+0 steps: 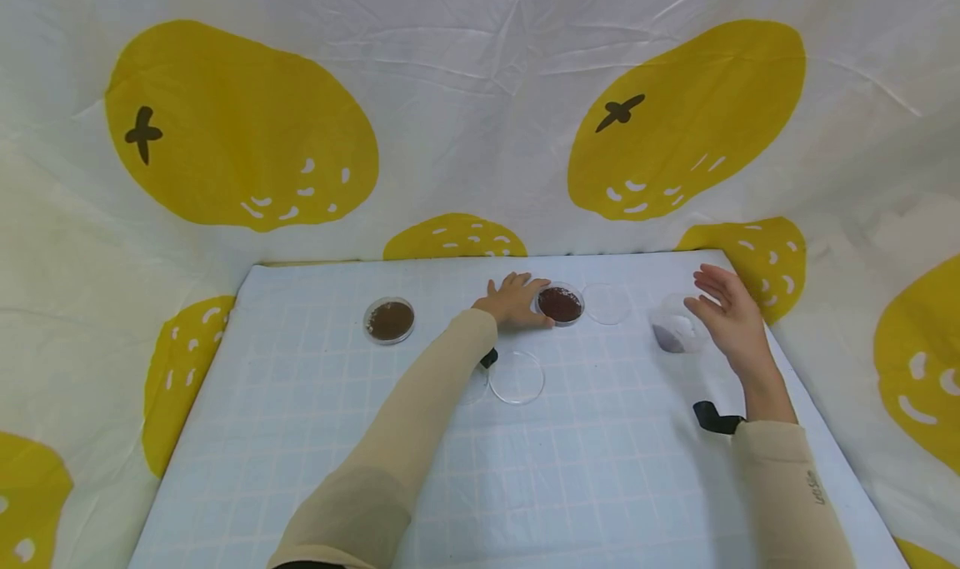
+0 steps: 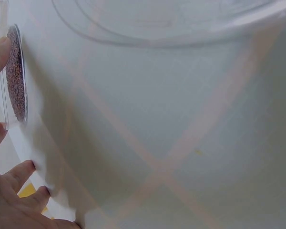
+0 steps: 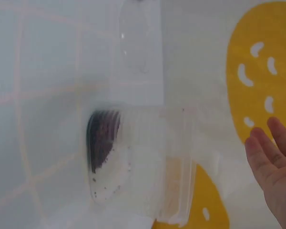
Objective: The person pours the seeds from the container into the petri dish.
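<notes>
My left hand (image 1: 517, 300) spans a petri dish (image 1: 561, 303) of dark brown granules, thumb and index finger at opposite sides of its rim. The other fingers are spread out, their tips close to the cloth in the left wrist view. On the far side of that dish lies a clear round lid (image 1: 607, 303). My right hand (image 1: 727, 315) hovers beside a clear plastic tub (image 1: 678, 323), its fingers loosely bent and holding nothing. Dark granules (image 3: 104, 138) lie heaped against one side of the tub's bottom.
Another petri dish of brown granules (image 1: 390, 321) stands on the left. A clear round lid (image 1: 517, 377) lies nearer me, with a second clear round piece (image 1: 472, 386) partly behind my left sleeve. A light blue checked cloth (image 1: 585, 469) covers the table; a printed curtain (image 1: 465, 136) hangs behind.
</notes>
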### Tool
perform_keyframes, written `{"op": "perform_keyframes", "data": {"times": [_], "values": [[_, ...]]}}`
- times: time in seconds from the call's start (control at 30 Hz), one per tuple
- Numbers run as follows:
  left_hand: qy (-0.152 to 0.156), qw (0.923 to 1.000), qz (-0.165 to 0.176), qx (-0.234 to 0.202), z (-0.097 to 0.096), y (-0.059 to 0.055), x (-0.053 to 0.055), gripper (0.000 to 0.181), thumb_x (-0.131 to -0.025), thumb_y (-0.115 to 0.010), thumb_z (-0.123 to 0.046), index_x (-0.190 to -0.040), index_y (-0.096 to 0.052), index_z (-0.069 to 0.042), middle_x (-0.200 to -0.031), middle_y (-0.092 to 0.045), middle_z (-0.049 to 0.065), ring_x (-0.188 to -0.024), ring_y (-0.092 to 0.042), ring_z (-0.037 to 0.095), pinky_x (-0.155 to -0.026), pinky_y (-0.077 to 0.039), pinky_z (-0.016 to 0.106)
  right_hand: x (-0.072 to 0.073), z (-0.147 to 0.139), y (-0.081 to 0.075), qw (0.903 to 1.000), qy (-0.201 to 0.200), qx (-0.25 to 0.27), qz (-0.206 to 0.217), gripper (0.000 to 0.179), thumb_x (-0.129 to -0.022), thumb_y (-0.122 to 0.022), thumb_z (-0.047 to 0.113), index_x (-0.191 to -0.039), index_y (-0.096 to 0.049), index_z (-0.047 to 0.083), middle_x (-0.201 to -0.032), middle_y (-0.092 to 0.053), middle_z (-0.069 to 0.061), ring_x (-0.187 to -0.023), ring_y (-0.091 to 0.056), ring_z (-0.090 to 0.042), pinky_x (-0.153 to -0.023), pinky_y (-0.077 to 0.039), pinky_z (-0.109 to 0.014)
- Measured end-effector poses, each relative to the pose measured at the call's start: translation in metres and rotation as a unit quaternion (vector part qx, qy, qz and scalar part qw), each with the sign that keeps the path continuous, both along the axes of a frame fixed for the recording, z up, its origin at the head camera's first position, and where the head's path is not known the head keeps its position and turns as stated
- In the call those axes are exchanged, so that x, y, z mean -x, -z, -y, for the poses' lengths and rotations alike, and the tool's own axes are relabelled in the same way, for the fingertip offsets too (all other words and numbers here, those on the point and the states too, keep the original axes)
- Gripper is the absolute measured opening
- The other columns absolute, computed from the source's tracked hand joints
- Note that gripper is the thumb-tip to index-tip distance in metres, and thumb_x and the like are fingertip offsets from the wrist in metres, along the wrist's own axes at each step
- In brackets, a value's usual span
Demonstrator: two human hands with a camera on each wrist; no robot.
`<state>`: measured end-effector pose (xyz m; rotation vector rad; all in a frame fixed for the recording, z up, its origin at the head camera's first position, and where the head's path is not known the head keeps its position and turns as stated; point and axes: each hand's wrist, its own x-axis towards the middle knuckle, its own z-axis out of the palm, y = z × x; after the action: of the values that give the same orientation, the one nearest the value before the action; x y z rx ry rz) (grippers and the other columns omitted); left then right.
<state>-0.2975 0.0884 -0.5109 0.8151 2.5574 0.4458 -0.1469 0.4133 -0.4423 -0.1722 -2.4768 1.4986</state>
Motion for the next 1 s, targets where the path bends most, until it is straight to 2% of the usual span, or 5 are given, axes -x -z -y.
{"op": "perform_keyframes", "data": {"times": [0.1, 0.23, 0.53, 0.7, 1.0], "values": [[0.0, 1.0, 0.002, 0.002, 0.0, 0.002, 0.001, 0.088, -0.086, -0.062, -0.069, -0.159, -0.025, -0.035, -0.166, -0.016, 0.007, -0.151, -0.007, 0.033, -0.114, -0.003, 0.067, 0.005, 0.01, -0.002, 0.9998, -0.011, -0.009, 0.017, 0.06, -0.099, -0.065, 0.021, -0.153, -0.038, 0.018, -0.148, -0.043, -0.012, -0.138, -0.041, -0.027, -0.103, -0.038, -0.016], [0.002, 1.0, 0.005, 0.004, 0.0, 0.003, 0.001, 0.088, -0.086, -0.062, -0.069, -0.159, -0.024, -0.036, -0.166, -0.015, 0.006, -0.151, -0.007, 0.033, -0.114, -0.003, 0.067, 0.01, 0.022, 0.0, 0.9996, -0.019, -0.011, 0.016, 0.061, -0.099, -0.066, 0.019, -0.152, -0.038, 0.015, -0.148, -0.043, -0.015, -0.138, -0.041, -0.03, -0.104, -0.039, -0.018], [-0.001, 1.0, 0.004, 0.001, 0.001, 0.001, 0.001, 0.087, -0.087, -0.063, -0.068, -0.158, -0.026, -0.035, -0.166, -0.016, 0.006, -0.151, -0.008, 0.033, -0.114, -0.003, 0.068, 0.031, 0.05, 0.009, 0.9993, -0.031, 0.011, 0.017, 0.066, -0.096, -0.07, 0.02, -0.153, -0.036, 0.013, -0.152, -0.041, -0.016, -0.14, -0.038, -0.032, -0.113, -0.033, -0.047], [0.002, 1.0, 0.003, 0.004, 0.001, 0.002, 0.002, 0.088, -0.087, -0.062, -0.069, -0.159, -0.025, -0.036, -0.166, -0.016, 0.006, -0.151, -0.007, 0.033, -0.114, -0.004, 0.068, 0.045, 0.058, 0.025, 0.9986, -0.047, 0.007, 0.022, 0.075, -0.092, -0.075, 0.016, -0.154, -0.033, 0.008, -0.155, -0.036, -0.017, -0.143, -0.032, -0.034, -0.115, -0.028, -0.05], [0.003, 1.0, 0.002, 0.0, 0.0, 0.003, 0.003, 0.088, -0.086, -0.062, -0.07, -0.159, -0.025, -0.036, -0.166, -0.016, 0.006, -0.151, -0.007, 0.033, -0.114, -0.004, 0.068, 0.06, 0.057, 0.053, 0.992, -0.075, -0.039, 0.094, 0.092, -0.089, -0.079, 0.025, -0.159, -0.021, 0.009, -0.162, -0.021, -0.018, -0.148, -0.018, -0.038, -0.117, -0.02, -0.056]]}}
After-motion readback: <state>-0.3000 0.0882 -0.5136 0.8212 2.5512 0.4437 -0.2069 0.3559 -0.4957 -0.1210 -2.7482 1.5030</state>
